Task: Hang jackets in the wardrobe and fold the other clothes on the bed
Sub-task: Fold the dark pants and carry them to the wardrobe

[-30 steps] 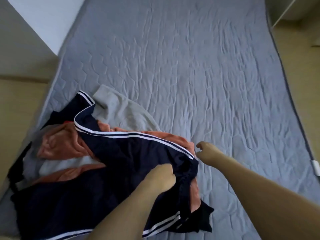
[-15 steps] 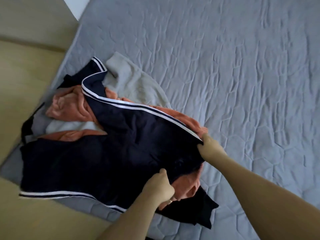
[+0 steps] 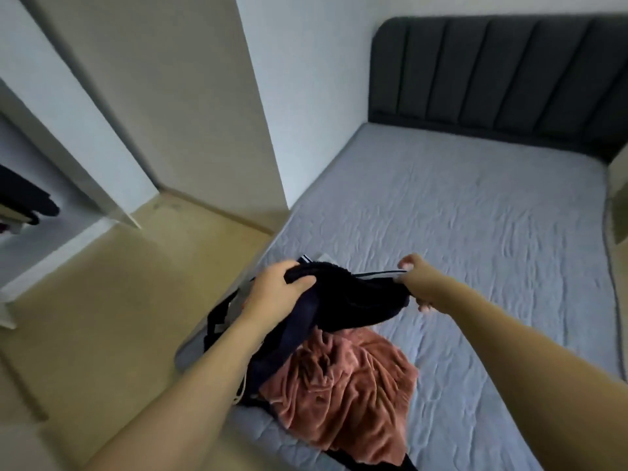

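Observation:
A navy jacket with white stripes (image 3: pixel 356 300) hangs lifted above the near left corner of the bed (image 3: pixel 475 232). My left hand (image 3: pixel 275 290) grips one bunched end of it. My right hand (image 3: pixel 416 283) grips its striped edge on the other side. Below the jacket lies a crumpled rust-orange garment (image 3: pixel 343 389) on the bed, with dark cloth (image 3: pixel 221 317) partly hidden beneath and beside it. A small bit of grey cloth (image 3: pixel 328 258) peeks out behind the jacket.
The grey quilted bed has a dark padded headboard (image 3: pixel 492 83) at the far end. A pale wardrobe door (image 3: pixel 163 107) stands open on the left over the beige floor (image 3: pixel 85 317). Dark clothes (image 3: pixel 23 198) hang at the far left edge.
Both hands have lifted the navy jacket off the pile, uncovering the orange garment. The view has tilted up, bringing the headboard and wardrobe into sight.

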Available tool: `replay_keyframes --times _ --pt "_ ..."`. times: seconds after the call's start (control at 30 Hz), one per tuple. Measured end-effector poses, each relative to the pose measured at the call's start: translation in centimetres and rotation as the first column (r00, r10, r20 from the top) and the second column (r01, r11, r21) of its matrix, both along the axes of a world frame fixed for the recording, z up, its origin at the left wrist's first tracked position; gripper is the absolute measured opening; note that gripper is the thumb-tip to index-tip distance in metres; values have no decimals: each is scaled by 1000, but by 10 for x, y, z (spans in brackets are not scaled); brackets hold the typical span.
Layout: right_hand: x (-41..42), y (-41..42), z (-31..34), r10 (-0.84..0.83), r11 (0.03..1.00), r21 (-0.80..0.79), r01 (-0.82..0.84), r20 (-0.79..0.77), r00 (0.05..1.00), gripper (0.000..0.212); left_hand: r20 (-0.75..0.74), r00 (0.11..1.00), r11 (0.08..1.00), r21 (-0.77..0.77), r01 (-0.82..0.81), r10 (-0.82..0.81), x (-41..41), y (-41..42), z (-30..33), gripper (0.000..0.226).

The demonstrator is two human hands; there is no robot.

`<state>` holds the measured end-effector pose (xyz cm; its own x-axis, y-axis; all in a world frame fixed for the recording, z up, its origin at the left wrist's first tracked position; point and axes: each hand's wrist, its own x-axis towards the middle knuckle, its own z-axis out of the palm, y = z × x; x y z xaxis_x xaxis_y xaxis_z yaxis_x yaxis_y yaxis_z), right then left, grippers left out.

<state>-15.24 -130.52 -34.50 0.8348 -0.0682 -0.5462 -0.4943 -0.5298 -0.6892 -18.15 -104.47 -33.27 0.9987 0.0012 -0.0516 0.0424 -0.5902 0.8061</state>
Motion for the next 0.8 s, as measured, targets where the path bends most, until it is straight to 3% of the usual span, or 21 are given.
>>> replay_keyframes --times 0.07,0.1,0.17,0.2,0.27,0.33,0.37,0.47,0.57,0.63,0.7,0.8 --pt "-4 -2 49 -149 943 304 134 29 988 8 44 995 981 -176 -80 89 -1 5 42 4" --pt "-5 -4 73 -222 868 463 182 33 975 10 44 993 959 -268 -95 111 -1 8 62 4" --pt "-9 -10 115 -277 715 678 171 49 960 7 72 990 913 -400 -80 118 -6 9 102 9" --pt "-11 -11 132 -257 689 717 106 105 961 10 93 988 895 -441 -71 125 -10 6 122 12" --pt "-19 -13 161 -145 801 595 -72 309 940 38 145 979 857 -512 -51 145 -19 -4 165 16" --pt "-32 -14 187 17 959 234 -160 517 856 48 203 964 834 -552 -30 169 -31 -19 213 19" --pt "-40 -18 200 70 986 81 -147 600 797 45 233 957 835 -550 -15 171 -39 -26 236 23" --pt "-59 -46 245 121 992 -62 -110 722 681 31 341 923 884 -467 0 180 -72 -52 295 50" --pt "-77 -87 297 203 979 -174 -108 761 616 28 431 872 915 -400 -46 231 -107 -75 342 58" --pt "-95 -111 333 180 963 -15 -268 777 604 20 458 853 927 -366 -77 252 -128 -88 366 59" --pt "-112 -127 359 142 884 176 -432 781 608 18 466 849 942 -319 -99 248 -147 -102 384 54" --pt "-120 -138 380 -18 865 316 -390 797 604 28 441 884 969 -244 -46 152 -168 -119 404 47"
